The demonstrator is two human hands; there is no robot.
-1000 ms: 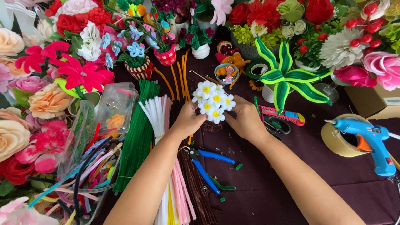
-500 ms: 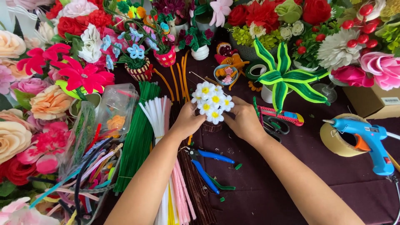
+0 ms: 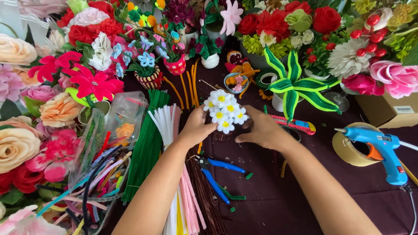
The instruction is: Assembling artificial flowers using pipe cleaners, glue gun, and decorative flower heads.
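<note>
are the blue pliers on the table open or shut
Open: the blue pliers lie with their two handles spread apart, below both hands.

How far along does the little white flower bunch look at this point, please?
Done: several white flowers with yellow centres are already formed and gathered into one cluster. In hand: the left hand and right hand hold the cluster from either side above the dark cloth. Left: stems are hidden, so any binding cannot be judged; the blue-handled pliers and blue glue gun lie untouched.

Surface: table with dark maroon cloth [image 3: 278, 204]
On it: blue-handled pliers [image 3: 216, 176], blue glue gun [image 3: 379, 149], tape roll [image 3: 348, 150], green pipe cleaners [image 3: 146, 150]
</note>
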